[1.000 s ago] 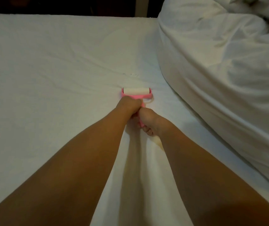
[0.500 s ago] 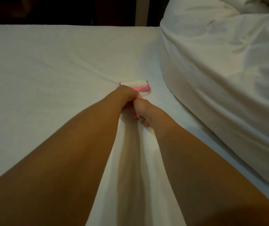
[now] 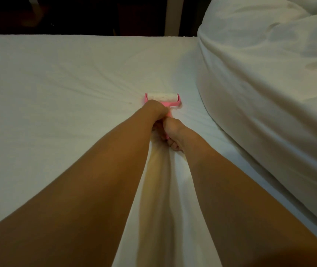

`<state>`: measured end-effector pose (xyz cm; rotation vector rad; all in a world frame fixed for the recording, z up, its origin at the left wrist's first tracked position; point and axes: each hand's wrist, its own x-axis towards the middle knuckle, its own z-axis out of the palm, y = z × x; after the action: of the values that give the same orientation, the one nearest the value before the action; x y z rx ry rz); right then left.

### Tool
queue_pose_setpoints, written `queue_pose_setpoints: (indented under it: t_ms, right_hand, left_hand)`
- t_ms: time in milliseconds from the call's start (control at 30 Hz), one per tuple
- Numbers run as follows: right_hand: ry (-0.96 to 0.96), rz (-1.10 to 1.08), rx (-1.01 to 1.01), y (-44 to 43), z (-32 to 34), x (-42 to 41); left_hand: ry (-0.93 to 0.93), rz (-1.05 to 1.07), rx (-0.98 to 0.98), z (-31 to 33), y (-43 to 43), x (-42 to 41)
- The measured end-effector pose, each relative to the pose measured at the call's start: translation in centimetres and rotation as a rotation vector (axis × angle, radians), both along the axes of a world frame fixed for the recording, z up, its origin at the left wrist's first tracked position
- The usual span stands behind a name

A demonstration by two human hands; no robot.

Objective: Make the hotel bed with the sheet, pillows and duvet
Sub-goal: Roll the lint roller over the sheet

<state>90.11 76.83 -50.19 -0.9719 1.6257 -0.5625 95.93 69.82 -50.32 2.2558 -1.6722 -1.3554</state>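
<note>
left hand (image 3: pixel 156 109): fingers curled round the lint roller (image 3: pixel 162 97) neck, probably for downward pressure
right hand (image 3: pixel 174 132): fingers wrapped round the handle lower down, likely steering
roller drum: flat on sheet (image 3: pixel 57 93), mid-bed
sheet: spread, faint creases
duvet (image 3: pixel 269 93): bunched at right, off the sheet being cleaned
room: dim, dark past the far edge

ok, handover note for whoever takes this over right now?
Left hand: grips the pink lint roller just behind its head.
Right hand: grips the handle further back.
Roller rests on the sheet, which lies spread with light creases.
Duvet: bunched up at the right.
Done: sheet is on.
Left: finish rolling, place pillows (none clearly in view), spread duvet.
</note>
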Motion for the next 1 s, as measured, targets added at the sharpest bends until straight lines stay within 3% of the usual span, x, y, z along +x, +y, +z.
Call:
queue_pose_setpoints:
  t_ms: [167, 600, 867, 1000]
  right_hand:
    - [-0.098, -0.023, 0.036, 1.7, 0.9, 0.1]
    - [-0.141, -0.070, 0.093, 10.5, 3.8, -0.2]
    - [-0.007, -0.074, 0.163, 15.2, 2.9, 0.3]
    - [0.116, -0.064, 0.024, 17.0, 1.4, 0.6]
  left_hand:
    - [-0.070, -0.048, -0.064, -0.2, 0.9, -0.5]
    - [0.040, -0.080, 0.045, 1.1, 9.5, -0.8]
    - [0.096, -0.120, 0.023, 2.1, 15.2, 0.0]
    - [0.162, -0.049, -0.100, 1.7, 18.0, 1.2]
